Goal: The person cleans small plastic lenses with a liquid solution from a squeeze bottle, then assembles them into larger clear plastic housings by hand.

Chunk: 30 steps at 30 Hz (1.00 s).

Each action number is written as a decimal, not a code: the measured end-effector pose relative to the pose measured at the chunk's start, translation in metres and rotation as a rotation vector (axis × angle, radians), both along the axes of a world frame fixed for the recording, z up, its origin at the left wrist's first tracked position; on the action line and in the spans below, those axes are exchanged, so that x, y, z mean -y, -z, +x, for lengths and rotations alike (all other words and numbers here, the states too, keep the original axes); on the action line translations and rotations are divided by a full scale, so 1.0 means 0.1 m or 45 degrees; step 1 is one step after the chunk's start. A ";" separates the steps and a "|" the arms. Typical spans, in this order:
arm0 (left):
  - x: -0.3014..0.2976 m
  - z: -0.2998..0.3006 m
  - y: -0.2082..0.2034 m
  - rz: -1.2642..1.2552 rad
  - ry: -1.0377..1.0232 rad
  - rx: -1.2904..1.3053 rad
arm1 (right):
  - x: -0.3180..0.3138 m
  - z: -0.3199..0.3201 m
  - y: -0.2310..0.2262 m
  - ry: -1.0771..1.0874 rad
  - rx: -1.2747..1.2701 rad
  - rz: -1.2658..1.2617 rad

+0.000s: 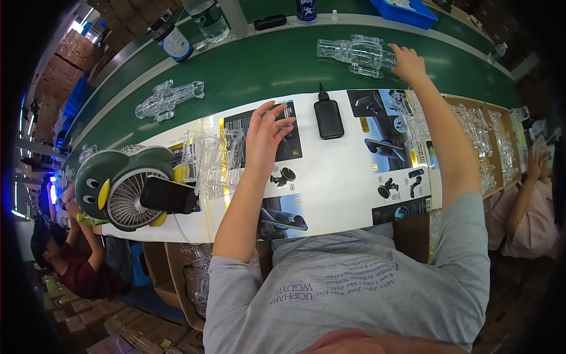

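My right hand (408, 64) reaches far out over the green work surface. Its fingers close on the right end of a clear plastic figure-shaped part (356, 55), which lies on its side. My left hand (268, 134) hovers over the printed cardboard sheet (339, 189), fingers apart and nothing in them. Between the two hands, a black bottle with a pointed nozzle (329, 118) lies on the sheet. A second clear plastic figure (168, 100) rests on the green surface to the left. Loose clear plastic parts (215, 156) are heaped beside my left forearm.
At the left stand a green penguin-shaped fan (132, 192) and a dark phone (168, 196). Cardboard boxes of clear parts (474, 127) sit to the right. Along the back are a white bottle (172, 41), a water bottle (206, 20) and a blue tray (407, 12). People sit on both sides.
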<state>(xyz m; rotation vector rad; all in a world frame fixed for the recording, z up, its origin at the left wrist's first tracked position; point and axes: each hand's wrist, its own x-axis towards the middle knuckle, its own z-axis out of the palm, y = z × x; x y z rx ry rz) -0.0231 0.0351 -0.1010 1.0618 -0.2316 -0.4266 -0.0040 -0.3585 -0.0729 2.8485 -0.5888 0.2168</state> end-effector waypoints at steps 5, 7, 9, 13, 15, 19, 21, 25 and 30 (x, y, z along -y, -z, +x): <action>-0.01 0.04 0.09 0.072 -0.014 0.120 | -0.75 -0.01 -0.19 -0.587 0.396 0.015; -0.04 0.08 0.16 0.305 0.099 0.455 | -1.26 -0.03 -0.30 -0.846 0.427 0.206; 0.00 0.00 0.13 0.527 0.261 0.454 | -1.71 -0.06 -0.38 -0.982 0.373 0.361; 0.03 -0.05 0.13 0.852 0.324 0.517 | -2.51 -0.07 -0.29 -1.236 0.328 0.551; 0.12 0.02 0.38 0.877 -0.052 0.992 | -2.90 -0.07 -0.17 -1.259 0.287 0.512; 0.08 0.10 0.86 1.096 -0.152 1.268 | -3.36 -0.09 -0.10 -1.235 -0.044 0.521; 0.10 0.18 0.92 1.041 0.091 0.934 | -3.42 -0.01 -0.01 -1.195 -0.057 0.553; 0.03 0.07 0.44 1.209 0.152 1.089 | -3.35 0.09 0.06 -1.069 -0.103 0.667; 0.02 0.06 0.51 1.370 0.015 1.201 | -3.37 0.05 -0.06 -1.031 -0.212 0.695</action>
